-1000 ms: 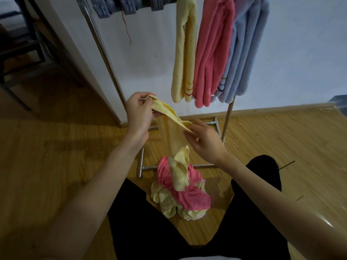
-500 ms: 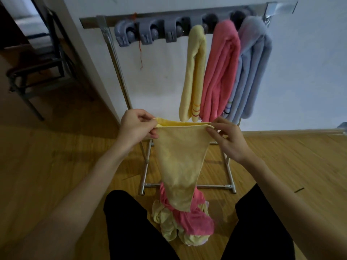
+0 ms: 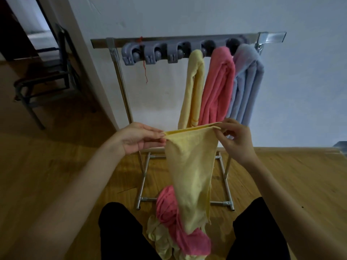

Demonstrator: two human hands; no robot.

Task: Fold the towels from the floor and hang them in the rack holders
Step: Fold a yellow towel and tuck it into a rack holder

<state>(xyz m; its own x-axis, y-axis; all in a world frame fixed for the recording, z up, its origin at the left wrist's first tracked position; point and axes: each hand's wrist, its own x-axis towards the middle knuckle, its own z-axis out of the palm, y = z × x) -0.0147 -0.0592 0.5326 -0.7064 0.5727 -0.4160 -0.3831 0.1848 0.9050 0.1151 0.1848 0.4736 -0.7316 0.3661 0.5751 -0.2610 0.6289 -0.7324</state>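
Tension is what this fold needs: you have the yellow towel (image 3: 189, 177) stretched by its top edge, your left hand (image 3: 139, 140) pinching one corner between thumb and fingers, your right hand (image 3: 233, 141) pinching the other. Keep that edge level and taut, and lift until the tail clears the heap of pink and yellow towels (image 3: 174, 239) on the wooden floor (image 3: 56, 184), which it seems to touch. Then bring the corners together, so the cloth halves lengthwise into a narrow strip.

The fabric looks thin, soft and limp, narrowing downward, with a ragged lower edge. On the metal rack (image 3: 131, 42), three grey plastic holders (image 3: 155, 54) stand empty at the left; a yellow, a pink and a pale blue folded towel (image 3: 217, 87) hang from the rest.
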